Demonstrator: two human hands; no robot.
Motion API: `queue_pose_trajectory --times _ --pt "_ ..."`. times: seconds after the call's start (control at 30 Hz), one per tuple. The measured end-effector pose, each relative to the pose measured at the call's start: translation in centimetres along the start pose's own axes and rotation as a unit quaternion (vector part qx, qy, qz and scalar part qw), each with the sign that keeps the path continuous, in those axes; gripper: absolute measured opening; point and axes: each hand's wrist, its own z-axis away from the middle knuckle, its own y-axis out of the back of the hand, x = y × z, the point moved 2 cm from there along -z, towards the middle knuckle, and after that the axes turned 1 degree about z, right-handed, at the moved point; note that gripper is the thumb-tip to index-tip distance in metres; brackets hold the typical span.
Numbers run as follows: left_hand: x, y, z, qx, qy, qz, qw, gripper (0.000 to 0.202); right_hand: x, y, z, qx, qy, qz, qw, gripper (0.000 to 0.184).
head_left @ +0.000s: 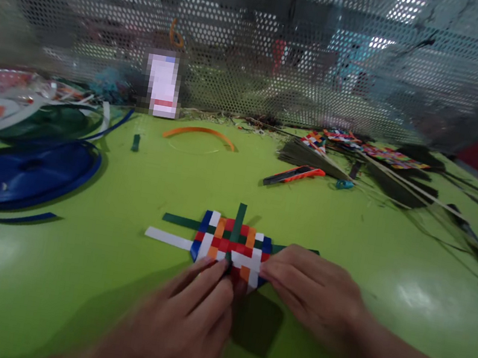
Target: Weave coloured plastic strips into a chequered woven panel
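A small woven ribbon piece [223, 242], checked in red, white, orange, green and blue, is in front of me over the green tabletop. Loose green and white strip ends stick out to its left, and a dark green strip [238, 222] stands up across its middle. My left hand [191, 311] grips the near edge, fingertips on top by the green strip; its thumb is mostly hidden. With fingers pressed together, my right hand [317, 287] pinches the right edge, where a white strip runs and another green end pokes out behind the knuckles.
Rolls of blue ribbon [34, 169] and green ribbon [50, 126] lie at left. An orange strip [201, 131] and an orange-black utility knife [294, 176] are farther back. Woven pieces and thin sticks [403, 182] lie at right. A lit phone [163, 85] leans against the perforated metal panel [253, 41].
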Motion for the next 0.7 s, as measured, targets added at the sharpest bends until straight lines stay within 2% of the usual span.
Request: queue_pose_trajectory --times 0.23,0.47,0.57,0.7 --pt "0.2 -0.1 0.3 -0.003 -0.013 -0.013 1.000 0.031 0.8 -0.1 -0.3 -0.016 -0.004 -0.036 0.999 0.023" --pt "0.2 -0.2 0.2 -0.014 -0.011 -0.044 0.999 0.035 1.5 -0.2 -0.5 -0.044 -0.033 -0.089 0.995 0.022" --pt "0.2 0.0 0.3 -0.005 -0.021 -0.056 0.998 0.035 1.6 -0.3 -0.4 -0.053 -0.040 -0.099 0.993 0.022" --pt "0.1 0.2 0.4 -0.020 -0.035 -0.070 0.997 0.035 1.9 -0.3 -0.4 -0.067 -0.046 -0.107 0.991 0.022"
